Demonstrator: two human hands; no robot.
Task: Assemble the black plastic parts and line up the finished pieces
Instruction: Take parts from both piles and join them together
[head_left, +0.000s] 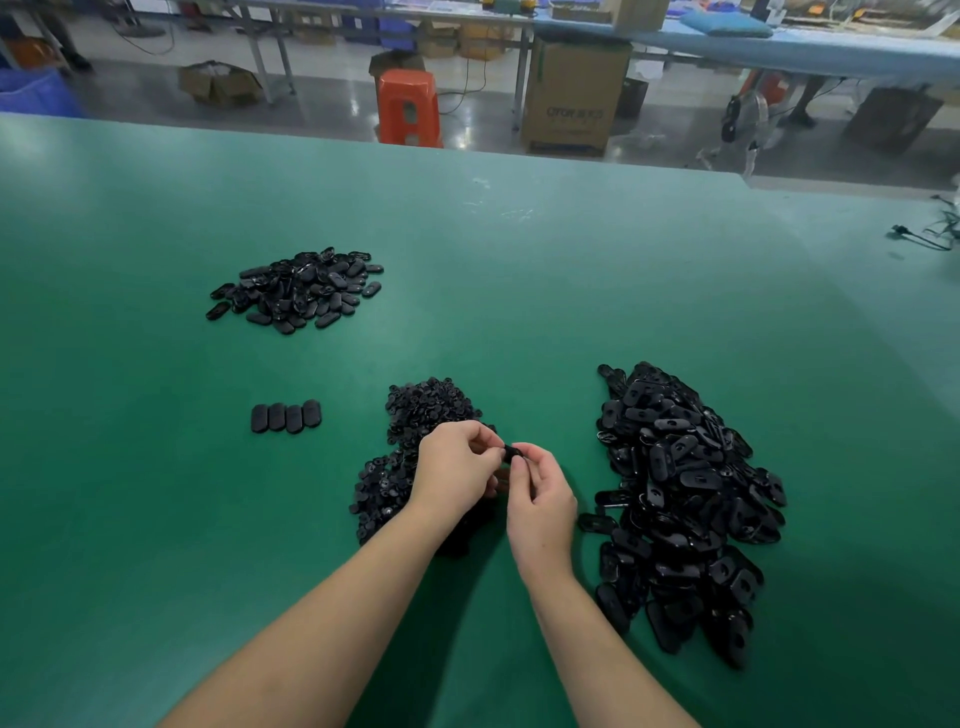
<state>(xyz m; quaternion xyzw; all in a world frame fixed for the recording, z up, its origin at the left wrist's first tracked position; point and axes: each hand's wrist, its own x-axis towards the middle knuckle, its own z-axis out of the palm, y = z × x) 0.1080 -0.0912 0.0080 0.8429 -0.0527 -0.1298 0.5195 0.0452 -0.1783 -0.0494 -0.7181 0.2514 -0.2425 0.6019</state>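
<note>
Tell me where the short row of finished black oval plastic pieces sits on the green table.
In the head view, the row of four black oval pieces lies left of the middle pile of small black parts, nearer than the far left pile.

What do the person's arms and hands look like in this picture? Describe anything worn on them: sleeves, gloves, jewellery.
Both forearms are bare from the bottom edge of the picture up to the wrists, with no sleeves in view. The left hand and the right hand are bare too: no gloves, and no rings, watch or wristbands show. No markings can be seen on them.
</note>
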